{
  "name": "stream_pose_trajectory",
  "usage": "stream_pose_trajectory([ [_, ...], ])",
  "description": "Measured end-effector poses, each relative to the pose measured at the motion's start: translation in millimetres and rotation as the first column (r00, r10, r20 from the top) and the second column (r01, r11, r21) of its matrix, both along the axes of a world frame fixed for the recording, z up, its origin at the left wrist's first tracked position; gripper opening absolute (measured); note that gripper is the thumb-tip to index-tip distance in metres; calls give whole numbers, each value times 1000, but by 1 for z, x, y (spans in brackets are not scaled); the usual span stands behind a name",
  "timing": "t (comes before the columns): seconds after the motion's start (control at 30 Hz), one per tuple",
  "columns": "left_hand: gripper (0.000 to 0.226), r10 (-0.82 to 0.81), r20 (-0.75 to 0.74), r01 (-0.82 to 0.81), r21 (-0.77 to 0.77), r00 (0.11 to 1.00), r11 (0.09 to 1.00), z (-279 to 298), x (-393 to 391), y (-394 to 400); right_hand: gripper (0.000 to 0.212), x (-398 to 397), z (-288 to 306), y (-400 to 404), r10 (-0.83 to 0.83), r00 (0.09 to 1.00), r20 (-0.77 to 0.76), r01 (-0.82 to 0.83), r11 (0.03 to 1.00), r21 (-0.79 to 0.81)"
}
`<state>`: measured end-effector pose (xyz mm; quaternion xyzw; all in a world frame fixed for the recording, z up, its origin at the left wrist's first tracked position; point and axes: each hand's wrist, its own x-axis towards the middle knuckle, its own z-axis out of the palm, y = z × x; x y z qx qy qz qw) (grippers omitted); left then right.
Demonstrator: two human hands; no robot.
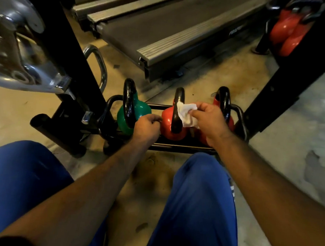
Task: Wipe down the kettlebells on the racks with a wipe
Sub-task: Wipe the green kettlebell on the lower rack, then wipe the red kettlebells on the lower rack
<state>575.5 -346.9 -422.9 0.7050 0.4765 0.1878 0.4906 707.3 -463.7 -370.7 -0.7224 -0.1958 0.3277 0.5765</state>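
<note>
Three kettlebells: heavy, rigid.
Right hand: pinches soft white crumpled wipe at middle red kettlebell's black handle.
Left hand, nine o'clock: curled, empty.

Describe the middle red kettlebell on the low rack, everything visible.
The middle red kettlebell has a glossy red rounded body and a black loop handle standing upright. It sits on the low black rack, between a green kettlebell and another red one. The right hand holds a white wipe against its handle; the left hand rests at its left side.
</note>
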Motion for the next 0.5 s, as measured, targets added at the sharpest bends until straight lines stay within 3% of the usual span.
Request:
stream_pose_trajectory([
  [0.1,32,-84,9,84,-6,996,996,7,21,11,11,16,8,8,-17,948,319,44,996,-79],
  [0.17,35,-113,12,113,-45,994,993,7,37,24,13,26,13,15,12,884,467,60,989,-139],
  [0.3,42,-167,-55,162,-79,984,984,-1,57,48,18,30,10,25,31,801,598,102,977,-187],
  [0.5,42,-242,-120,238,-42,963,970,-28,64,66,16,26,-13,49,27,656,754,97,988,-120],
])
